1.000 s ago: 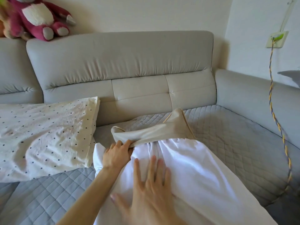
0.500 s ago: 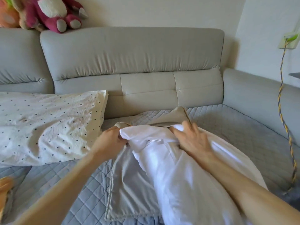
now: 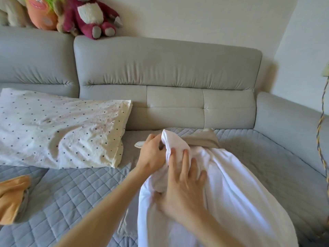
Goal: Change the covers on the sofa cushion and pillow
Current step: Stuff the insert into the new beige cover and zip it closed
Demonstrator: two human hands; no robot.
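A white cushion insert lies on the sofa seat, stretching from the middle toward me. A beige cover lies under its far end, with one corner poking out at the left. My left hand pinches the insert's far left corner, which stands up bunched. My right hand lies flat on the white fabric just behind that corner, fingers spread. A pillow in a cream, black-dotted cover rests to the left against the backrest.
The grey sofa has a quilted blue-grey seat mat, a backrest and an armrest at right. An orange cloth lies at the left edge. Plush toys sit on the backrest. A braided cable hangs at right.
My right hand has moved off the insert's far right edge and now lies flat near its middle. My left hand keeps its hold at the far left corner. The view has shifted left.
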